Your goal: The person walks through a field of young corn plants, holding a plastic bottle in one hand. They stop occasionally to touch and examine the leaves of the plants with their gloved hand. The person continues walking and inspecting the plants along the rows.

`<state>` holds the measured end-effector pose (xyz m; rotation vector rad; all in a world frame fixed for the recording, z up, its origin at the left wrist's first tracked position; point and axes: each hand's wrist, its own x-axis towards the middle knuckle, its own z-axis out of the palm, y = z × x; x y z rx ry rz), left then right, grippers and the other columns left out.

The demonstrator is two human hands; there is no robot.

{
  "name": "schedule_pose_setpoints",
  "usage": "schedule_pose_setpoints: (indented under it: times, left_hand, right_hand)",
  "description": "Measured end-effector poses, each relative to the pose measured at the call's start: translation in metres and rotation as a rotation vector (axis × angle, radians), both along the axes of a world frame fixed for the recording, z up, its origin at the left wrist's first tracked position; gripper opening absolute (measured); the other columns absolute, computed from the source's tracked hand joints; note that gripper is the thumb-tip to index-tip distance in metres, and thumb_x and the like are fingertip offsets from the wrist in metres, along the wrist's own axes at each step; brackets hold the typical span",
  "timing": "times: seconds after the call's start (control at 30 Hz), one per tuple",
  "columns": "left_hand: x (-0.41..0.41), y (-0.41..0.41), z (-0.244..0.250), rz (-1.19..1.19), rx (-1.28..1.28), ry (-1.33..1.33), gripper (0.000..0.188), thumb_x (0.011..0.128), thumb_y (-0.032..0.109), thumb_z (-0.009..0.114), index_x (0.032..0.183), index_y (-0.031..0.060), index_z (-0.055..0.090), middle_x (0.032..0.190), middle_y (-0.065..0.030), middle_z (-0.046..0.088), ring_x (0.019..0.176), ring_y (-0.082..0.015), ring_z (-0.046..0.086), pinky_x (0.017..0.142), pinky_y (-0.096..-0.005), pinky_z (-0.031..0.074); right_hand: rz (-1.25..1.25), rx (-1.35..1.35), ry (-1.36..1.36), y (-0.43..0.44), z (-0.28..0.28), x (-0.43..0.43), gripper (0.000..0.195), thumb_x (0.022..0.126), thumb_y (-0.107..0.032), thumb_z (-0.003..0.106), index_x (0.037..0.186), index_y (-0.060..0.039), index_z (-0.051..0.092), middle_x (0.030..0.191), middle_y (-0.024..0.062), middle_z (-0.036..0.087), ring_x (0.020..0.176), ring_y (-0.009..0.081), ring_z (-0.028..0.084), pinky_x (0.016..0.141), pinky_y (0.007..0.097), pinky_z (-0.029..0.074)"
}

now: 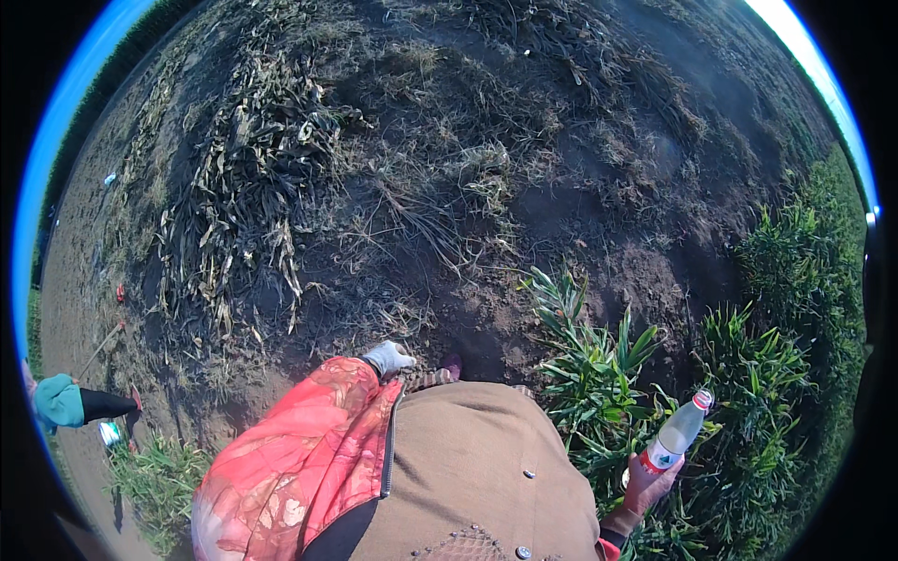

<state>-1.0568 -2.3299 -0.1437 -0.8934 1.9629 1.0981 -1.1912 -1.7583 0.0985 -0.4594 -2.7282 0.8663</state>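
Observation:
My right hand [649, 484], bare, is wrapped around the lower part of a clear plastic bottle [677, 435]. The bottle tilts up and to the right. A red-and-white label circles its lower part, and its neck has a red ring; I cannot tell if a cap is on. My left hand [390, 358] wears a pale work glove and hangs low in front of me, beyond the cuff of a red patterned sleeve [295, 449]. Its fingers are partly hidden, and nothing shows in it. Below it are striped trousers [428, 379] and a dark purple shoe [453, 365].
Leafy green plants [603, 357] grow in rows at right. Dried corn stalks [245, 161] lie heaped at left, with loose dry grass [477, 175] on brown soil ahead. Far left, a person [63, 403] in teal and black is near a long-handled tool [102, 349].

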Motion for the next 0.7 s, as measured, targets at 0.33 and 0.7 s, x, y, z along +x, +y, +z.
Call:
schedule_pose_setpoints:
  times: [0.33, 0.7]
  left_hand:
    - [0.005, -0.016, -0.028, -0.079, -0.028, -0.056, 0.064, 0.082, 0.065, 0.072, 0.109, 0.0070, 0.079, 0.103, -0.0167, 0.078, 0.097, -0.0303, 0.074, 0.087, -0.0394, 0.055]
    - [-0.213, -0.064, 0.058, -0.037, -0.165, -0.014, 0.056, 0.084, 0.051, 0.080, 0.107, -0.0003, 0.077, 0.095, -0.0130, 0.078, 0.086, -0.0208, 0.073, 0.080, -0.0357, 0.056]
  right_hand:
    - [0.157, -0.105, 0.054, -0.055, 0.003, -0.107, 0.087, 0.060, -0.008, 0.083, 0.140, -0.0090, 0.049, 0.115, 0.0122, 0.068, 0.103, 0.0269, 0.068, 0.094, 0.0396, 0.054]
    - [0.094, -0.173, 0.086, -0.092, -0.012, -0.289, 0.077, 0.060, -0.012, 0.086, 0.131, -0.0077, 0.057, 0.109, 0.0160, 0.072, 0.099, 0.0351, 0.072, 0.088, 0.0434, 0.057]
